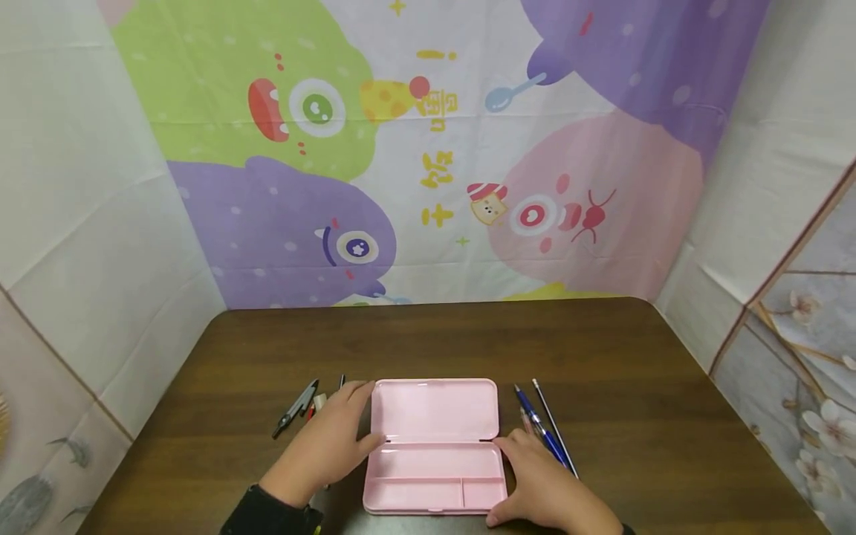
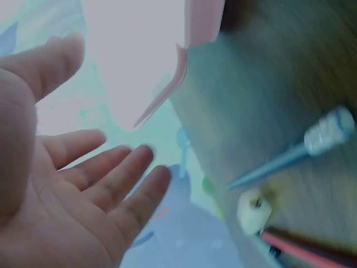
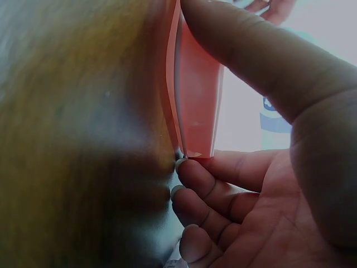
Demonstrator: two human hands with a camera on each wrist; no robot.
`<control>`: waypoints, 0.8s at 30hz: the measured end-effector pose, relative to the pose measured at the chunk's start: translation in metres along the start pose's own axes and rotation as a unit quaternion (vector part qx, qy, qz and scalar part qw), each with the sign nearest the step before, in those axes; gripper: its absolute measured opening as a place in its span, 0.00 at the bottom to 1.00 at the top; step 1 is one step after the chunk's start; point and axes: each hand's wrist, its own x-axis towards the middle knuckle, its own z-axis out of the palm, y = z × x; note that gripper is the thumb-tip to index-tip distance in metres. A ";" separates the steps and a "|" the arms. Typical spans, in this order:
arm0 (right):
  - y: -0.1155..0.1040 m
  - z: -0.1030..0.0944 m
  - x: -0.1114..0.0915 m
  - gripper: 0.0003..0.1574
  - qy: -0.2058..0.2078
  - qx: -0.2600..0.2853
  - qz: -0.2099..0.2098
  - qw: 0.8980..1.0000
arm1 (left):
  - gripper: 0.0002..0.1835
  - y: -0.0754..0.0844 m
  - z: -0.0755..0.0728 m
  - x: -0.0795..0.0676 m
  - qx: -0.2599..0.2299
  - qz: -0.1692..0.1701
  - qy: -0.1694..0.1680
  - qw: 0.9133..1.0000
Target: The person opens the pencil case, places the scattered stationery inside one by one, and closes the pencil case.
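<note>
pink case (image 1: 435, 461) — smooth, glossy plastic; tabletop (image 1: 428, 342) — wood-grained, softly shiny

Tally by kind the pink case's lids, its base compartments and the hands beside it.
Pink case lids: 1
Base compartments: 3 (long back one, wider front one, small front one)
Hands: 2 (left hand, right hand)
Total: 6

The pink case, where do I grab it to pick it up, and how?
Probably best by the two short ends of its base, one hand from the left, one from the right: it's long and shallow, so that should keep it level. The right hand is at one end. Avoid the lid: it's open and hinged, so might swing.
</note>
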 end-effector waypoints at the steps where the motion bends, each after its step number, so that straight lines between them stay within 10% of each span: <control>1: 0.000 0.000 0.000 0.63 0.000 0.000 -0.001 1.000 | 0.42 0.000 0.001 0.003 -0.012 0.001 0.000 1.000; 24: -0.002 0.004 0.000 0.60 0.002 -0.020 0.007 1.000 | 0.35 -0.008 0.031 0.036 -0.013 0.004 -0.074 0.997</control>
